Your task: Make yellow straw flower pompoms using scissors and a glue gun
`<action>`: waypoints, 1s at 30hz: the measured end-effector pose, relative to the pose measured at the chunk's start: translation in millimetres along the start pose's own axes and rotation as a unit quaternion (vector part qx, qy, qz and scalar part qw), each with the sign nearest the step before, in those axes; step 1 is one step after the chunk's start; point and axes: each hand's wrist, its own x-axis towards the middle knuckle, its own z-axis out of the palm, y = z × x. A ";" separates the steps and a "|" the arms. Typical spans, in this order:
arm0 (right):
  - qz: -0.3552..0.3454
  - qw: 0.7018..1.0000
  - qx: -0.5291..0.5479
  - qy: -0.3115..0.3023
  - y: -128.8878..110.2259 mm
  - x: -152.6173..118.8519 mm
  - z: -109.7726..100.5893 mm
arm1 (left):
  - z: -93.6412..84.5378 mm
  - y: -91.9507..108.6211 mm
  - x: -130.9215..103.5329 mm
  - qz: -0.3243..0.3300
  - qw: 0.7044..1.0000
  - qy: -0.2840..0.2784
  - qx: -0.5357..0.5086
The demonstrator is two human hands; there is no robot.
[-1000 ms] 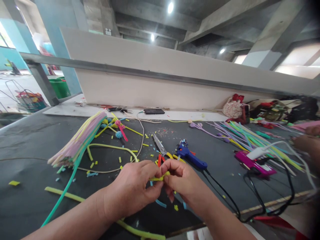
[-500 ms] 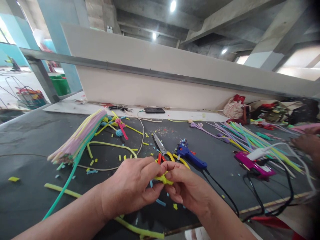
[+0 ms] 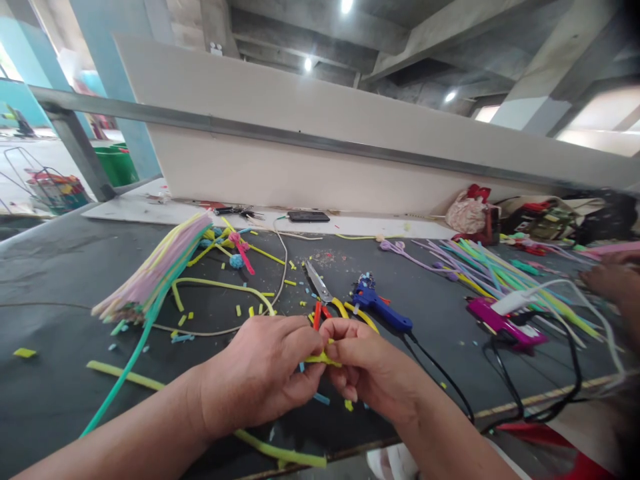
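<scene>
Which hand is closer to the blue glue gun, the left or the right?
Right. The right hand is just on the near side of the blue glue gun, slightly to its left, not touching it. The left hand is farther off to the left.

Between the fingers (image 3: pixel 306 341) is a small yellow fuzzy piece (image 3: pixel 320 359), above the near part of the dark flat desk (image 3: pixel 60 267). Just beyond the fingers lie yellow-handled metal scissors (image 3: pixel 325 294), with a blue plastic glue gun (image 3: pixel 384 309) to their right. Well right of the fingers sits a magenta plastic power strip (image 3: pixel 507 328), a spread of long pastel fuzzy stems (image 3: pixel 493 270) behind it. Beyond and left of the fingers stretches a thick pink-and-yellow fuzzy bundle (image 3: pixel 155 273). Ahead, past the scissors, a flat black phone (image 3: pixel 309 217) rests on a white board strip (image 3: pixel 380 228).
</scene>
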 end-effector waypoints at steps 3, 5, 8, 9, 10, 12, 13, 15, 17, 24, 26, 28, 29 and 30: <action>-0.002 1.000 -0.013 0.004 1.7 0.3 0.7 | 2.6 -0.5 -1.9 -0.001 1.000 0.006 -0.004; -0.003 1.000 -0.022 0.012 2.6 0.4 1.1 | 4.7 -0.6 -2.9 -0.002 1.000 0.006 -0.007; -0.004 0.999 -0.031 0.021 3.1 0.7 1.6 | 7.9 -0.9 -3.7 -0.008 1.000 0.008 -0.007; -0.006 0.999 -0.031 0.023 3.1 0.8 1.8 | 8.9 -1.0 -3.8 -0.011 1.000 0.010 -0.006; -0.008 0.999 -0.031 0.024 3.1 1.1 1.8 | 10.0 -1.3 -4.1 -0.012 1.000 0.014 -0.007; -0.012 0.999 -0.031 0.026 3.5 1.7 1.8 | 12.3 -2.0 -4.9 -0.015 1.000 0.017 -0.010; -0.012 0.999 -0.034 0.027 3.9 2.0 1.6 | 13.5 -2.4 -5.4 -0.016 1.000 0.017 -0.011; -0.015 0.999 -0.041 0.027 5.0 2.6 1.1 | 15.7 -3.3 -6.7 -0.020 1.000 0.018 -0.010; -0.018 0.998 -0.049 0.024 6.1 3.0 0.7 | 17.3 -3.9 -7.8 -0.023 1.000 0.017 -0.007; -0.039 0.995 -0.083 0.039 3.2 1.4 -1.6 | 14.7 -4.6 -5.0 -0.031 0.999 0.011 -0.010; -0.047 0.994 -0.092 0.043 1.3 0.8 -3.0 | 13.3 -4.9 -2.9 -0.040 0.999 0.010 -0.007; -0.050 0.993 -0.096 0.043 -0.8 0.4 -3.8 | 12.4 -5.2 -1.3 -0.054 0.999 0.008 -0.004; -0.052 0.993 -0.099 0.042 -1.8 0.3 -3.8 | 12.0 -5.2 -0.9 -0.061 0.998 0.008 -0.003; -0.054 0.992 -0.102 0.042 -2.7 0.3 -3.6 | 11.7 -5.2 -0.7 -0.067 0.998 0.007 -0.004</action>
